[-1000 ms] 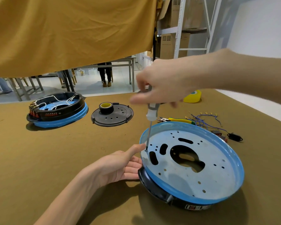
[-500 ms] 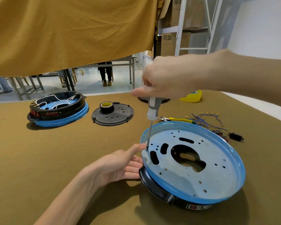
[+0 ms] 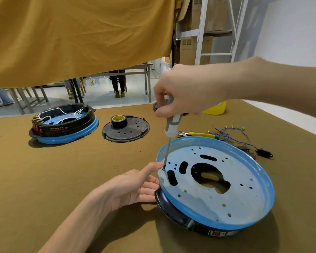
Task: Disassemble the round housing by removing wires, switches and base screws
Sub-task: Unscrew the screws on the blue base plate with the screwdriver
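Observation:
The round housing point(image 3: 226, 201) lies upside down and tilted at the front right, a blue-rimmed metal base plate on a black body. My right hand point(image 3: 186, 92) grips the grey and white handle of a screwdriver point(image 3: 170, 128). Its tip stands on a screw at the plate's left edge. My left hand point(image 3: 135, 187) steadies the housing's left side, fingers straight under the rim and thumb lying against it. A bundle of removed blue wires point(image 3: 232, 133) and black switches point(image 3: 263, 153) lies behind the housing.
A second housing point(image 3: 64, 123) with wires and red switches sits at the back left. A black round cover point(image 3: 126, 130) carries a tape roll point(image 3: 119, 120). Yellow-handled pliers point(image 3: 197, 134) and a yellow bowl point(image 3: 215, 108) lie behind. An ochre cloth hangs overhead.
My right hand has turned on the screwdriver handle, its fingers shifting round it. The tip stays on the same screw. My left hand has not moved.

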Demonstrator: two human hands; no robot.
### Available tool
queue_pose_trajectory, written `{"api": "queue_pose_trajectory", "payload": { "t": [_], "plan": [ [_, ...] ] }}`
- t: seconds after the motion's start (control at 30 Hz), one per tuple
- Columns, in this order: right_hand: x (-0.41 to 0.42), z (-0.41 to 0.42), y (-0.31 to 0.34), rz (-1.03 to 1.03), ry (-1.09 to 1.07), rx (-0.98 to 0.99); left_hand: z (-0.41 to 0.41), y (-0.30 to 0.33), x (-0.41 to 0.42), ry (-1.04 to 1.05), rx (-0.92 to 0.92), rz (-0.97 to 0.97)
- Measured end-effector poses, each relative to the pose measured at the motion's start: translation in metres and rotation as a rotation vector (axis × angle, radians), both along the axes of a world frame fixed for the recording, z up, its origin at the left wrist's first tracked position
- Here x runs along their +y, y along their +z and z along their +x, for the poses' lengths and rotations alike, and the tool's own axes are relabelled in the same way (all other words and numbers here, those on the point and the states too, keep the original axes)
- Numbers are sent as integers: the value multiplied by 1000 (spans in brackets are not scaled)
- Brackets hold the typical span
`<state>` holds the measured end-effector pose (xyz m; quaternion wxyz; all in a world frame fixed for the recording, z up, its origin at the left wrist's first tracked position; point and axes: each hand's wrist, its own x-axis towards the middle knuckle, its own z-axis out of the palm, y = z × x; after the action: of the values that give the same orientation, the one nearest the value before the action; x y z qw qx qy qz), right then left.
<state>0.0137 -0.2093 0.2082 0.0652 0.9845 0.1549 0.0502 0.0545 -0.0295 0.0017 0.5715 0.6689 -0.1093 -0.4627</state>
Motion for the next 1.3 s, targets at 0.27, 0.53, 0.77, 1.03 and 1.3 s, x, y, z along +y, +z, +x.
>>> {"api": "queue_pose_trajectory", "payload": {
  "t": [0.27,0.53,0.77,1.03,1.3],
  "plan": [
    [2,2,6,-25,-45,153,0,0,1,-2,12,-12],
    [3,1,8,138,177,149,-1,1,1,-5,-5,-6],
    [5,2,3,-25,-40,74,-2,2,0,-3,-6,-13],
    [0,-10,4,94,45,145,-2,1,-1,0,-16,-3],
    [-9,-17,9,180,115,174,-2,0,-2,18,-29,11]
  ]
}}
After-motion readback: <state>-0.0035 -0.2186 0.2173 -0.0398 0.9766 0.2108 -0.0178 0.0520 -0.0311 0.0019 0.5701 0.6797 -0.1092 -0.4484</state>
